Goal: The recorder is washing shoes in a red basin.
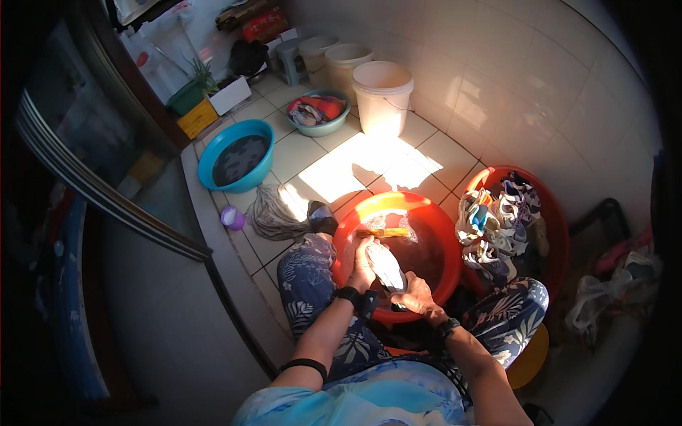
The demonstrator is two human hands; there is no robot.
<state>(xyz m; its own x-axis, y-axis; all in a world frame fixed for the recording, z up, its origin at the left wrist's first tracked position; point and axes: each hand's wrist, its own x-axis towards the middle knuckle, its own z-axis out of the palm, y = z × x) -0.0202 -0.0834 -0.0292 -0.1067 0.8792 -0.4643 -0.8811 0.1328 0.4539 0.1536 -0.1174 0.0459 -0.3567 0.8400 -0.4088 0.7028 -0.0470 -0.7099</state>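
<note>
Over a red plastic basin (452, 250) of cloudy water I hold a shoe (387, 268) with its pale side turned up. My left hand (364, 265) grips one end of it, and my right hand (415, 295) clasps the end nearer me. Just beyond my left hand lies a wooden-looking brush or stick (391, 232), its exact kind unclear. Suds whiten the water around that piece. Beside this basin, on the right, a second red basin (557, 250) holds a heap of several sneakers (501, 218).
A blue basin (256, 183) of dark water stands on the left, near a mop head (274, 215) and a purple cup (233, 218). Beyond are a basin of cloths (319, 129), a white bucket (381, 101), more buckets and a stool (290, 61). A tiled wall (506, 90) bounds the right.
</note>
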